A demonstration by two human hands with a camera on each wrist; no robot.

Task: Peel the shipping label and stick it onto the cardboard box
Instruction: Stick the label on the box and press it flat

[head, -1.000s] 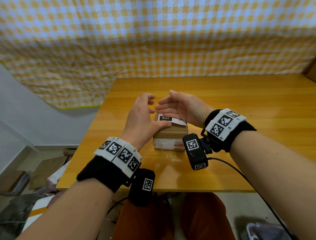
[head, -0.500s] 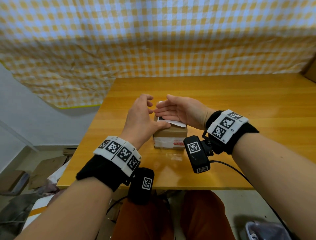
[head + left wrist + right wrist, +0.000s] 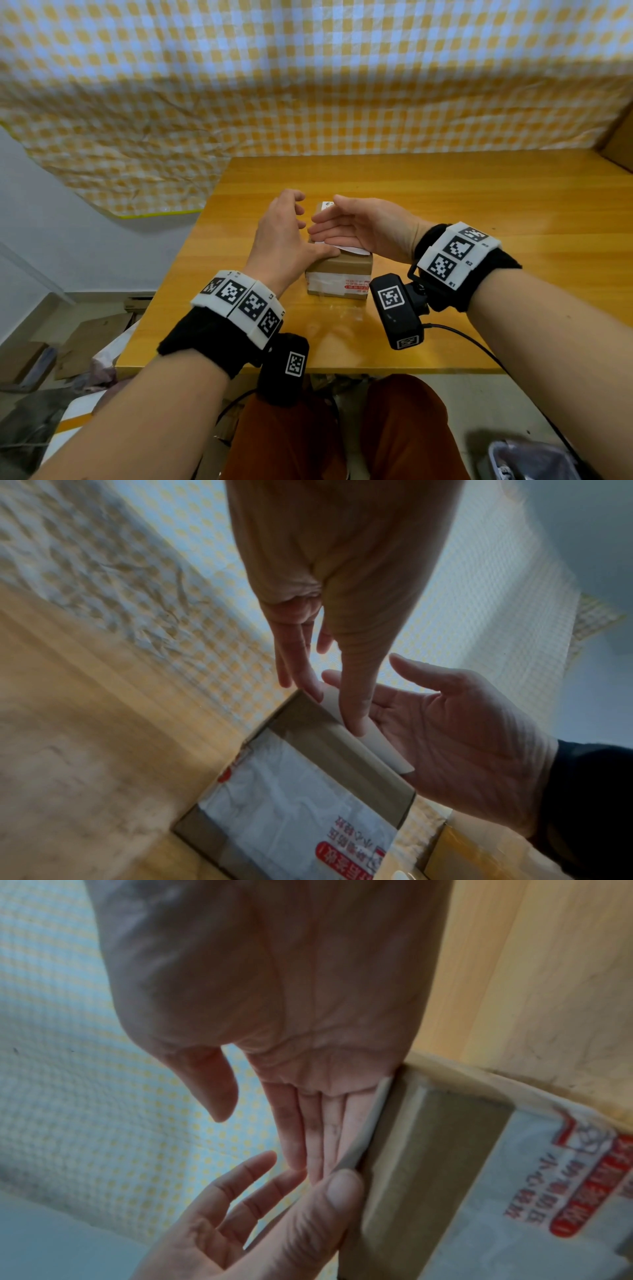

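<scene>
A small cardboard box (image 3: pixel 337 274) with white and red tape on its near side stands on the wooden table (image 3: pixel 479 205). The white shipping label (image 3: pixel 352 249) lies on the box top, mostly covered by my hands. My left hand (image 3: pixel 284 236) presses its thumb on the label's near left corner, the other fingers spread loosely above. My right hand (image 3: pixel 352 226) lies with straight fingers, little-finger edge down on the label. In the left wrist view the thumb (image 3: pixel 356 712) presses the label (image 3: pixel 383 750) onto the box (image 3: pixel 308 791). The right wrist view shows straight fingers (image 3: pixel 318 1137) along the label (image 3: pixel 365 1134).
A yellow and white checked cloth (image 3: pixel 308 85) hangs behind the table. Another cardboard box (image 3: pixel 621 144) sits at the table's far right corner. The table's front edge runs just before my wrists. Cardboard scraps (image 3: pixel 92 339) lie on the floor at left, a bag (image 3: pixel 527 459) at lower right.
My right hand has come down over the label, hiding its printed face. My left thumb has stayed on the label's near corner. The box has not moved.
</scene>
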